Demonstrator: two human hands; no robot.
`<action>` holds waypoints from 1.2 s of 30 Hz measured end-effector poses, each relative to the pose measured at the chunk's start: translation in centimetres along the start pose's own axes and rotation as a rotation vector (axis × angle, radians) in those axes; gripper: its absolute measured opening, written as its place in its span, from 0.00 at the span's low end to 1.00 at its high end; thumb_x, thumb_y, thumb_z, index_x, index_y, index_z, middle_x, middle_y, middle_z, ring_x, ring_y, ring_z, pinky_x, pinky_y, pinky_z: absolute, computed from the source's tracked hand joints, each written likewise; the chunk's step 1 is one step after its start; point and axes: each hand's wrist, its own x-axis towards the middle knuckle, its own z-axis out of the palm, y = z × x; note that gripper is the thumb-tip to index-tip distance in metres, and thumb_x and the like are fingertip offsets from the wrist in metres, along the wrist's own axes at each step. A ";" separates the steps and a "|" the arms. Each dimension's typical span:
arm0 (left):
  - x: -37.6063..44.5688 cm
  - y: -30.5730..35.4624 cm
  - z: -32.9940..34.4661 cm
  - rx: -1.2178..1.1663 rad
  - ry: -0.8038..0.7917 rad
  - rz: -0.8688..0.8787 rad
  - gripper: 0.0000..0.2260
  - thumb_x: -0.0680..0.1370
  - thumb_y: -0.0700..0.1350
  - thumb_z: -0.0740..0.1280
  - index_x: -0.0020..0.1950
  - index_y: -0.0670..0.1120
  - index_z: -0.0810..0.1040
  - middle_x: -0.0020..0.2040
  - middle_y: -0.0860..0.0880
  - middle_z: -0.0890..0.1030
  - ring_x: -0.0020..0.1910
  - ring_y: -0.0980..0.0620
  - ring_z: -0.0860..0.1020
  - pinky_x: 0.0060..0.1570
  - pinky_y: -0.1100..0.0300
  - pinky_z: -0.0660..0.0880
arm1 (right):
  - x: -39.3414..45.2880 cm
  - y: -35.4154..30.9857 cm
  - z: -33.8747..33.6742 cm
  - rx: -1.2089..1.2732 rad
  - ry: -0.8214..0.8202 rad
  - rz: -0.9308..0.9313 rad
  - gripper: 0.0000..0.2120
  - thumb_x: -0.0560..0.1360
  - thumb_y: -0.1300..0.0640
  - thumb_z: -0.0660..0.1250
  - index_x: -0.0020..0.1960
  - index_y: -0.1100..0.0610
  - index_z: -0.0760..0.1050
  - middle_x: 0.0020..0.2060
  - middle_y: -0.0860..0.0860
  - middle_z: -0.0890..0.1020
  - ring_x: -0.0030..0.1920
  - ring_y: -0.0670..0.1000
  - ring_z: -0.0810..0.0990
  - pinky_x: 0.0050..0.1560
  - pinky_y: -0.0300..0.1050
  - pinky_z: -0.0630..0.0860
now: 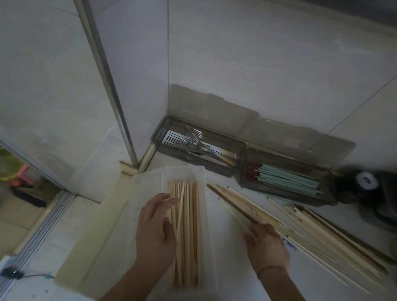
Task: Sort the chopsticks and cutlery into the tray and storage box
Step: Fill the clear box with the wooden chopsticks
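White countertop (240, 287) in a tiled corner. Left hand (156, 228) rests flat, fingers straight, on wooden chopsticks (188, 234) in the white tray (207, 214); right hand (267, 248) grips loose chopsticks (240, 206). No legible writing.

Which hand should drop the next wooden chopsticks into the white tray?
Right hand: it already grips a bundle from the loose pile; left hand rests on chopsticks in the white tray.

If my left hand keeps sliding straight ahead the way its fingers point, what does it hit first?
Your left hand points up the white tray, fingers already on the wooden chopsticks lying in it. Going straight on, it would probably meet the tray's far end wall first; the smoky box of forks lies beyond.
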 end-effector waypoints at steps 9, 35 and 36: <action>-0.1 0.0 -0.1 0.003 0.002 -0.002 0.23 0.71 0.33 0.58 0.61 0.51 0.76 0.64 0.55 0.72 0.61 0.57 0.69 0.59 0.74 0.61 | -0.9 -1.9 -3.2 0.228 0.152 0.072 0.07 0.78 0.52 0.61 0.47 0.49 0.78 0.46 0.51 0.76 0.47 0.56 0.75 0.38 0.42 0.65; -0.2 -0.9 0.1 -0.029 0.004 0.001 0.23 0.72 0.40 0.55 0.64 0.48 0.75 0.67 0.51 0.69 0.66 0.55 0.69 0.61 0.67 0.66 | -4.0 -13.7 -0.8 0.170 -0.437 -0.543 0.09 0.78 0.57 0.59 0.53 0.57 0.76 0.53 0.56 0.79 0.51 0.52 0.75 0.55 0.41 0.71; -0.2 -1.0 0.1 -0.032 0.006 0.004 0.23 0.72 0.40 0.55 0.64 0.48 0.75 0.67 0.51 0.70 0.65 0.55 0.70 0.60 0.65 0.68 | -3.9 -13.4 -1.5 0.222 -0.372 -0.541 0.07 0.78 0.57 0.59 0.50 0.55 0.76 0.51 0.55 0.79 0.48 0.50 0.75 0.52 0.39 0.70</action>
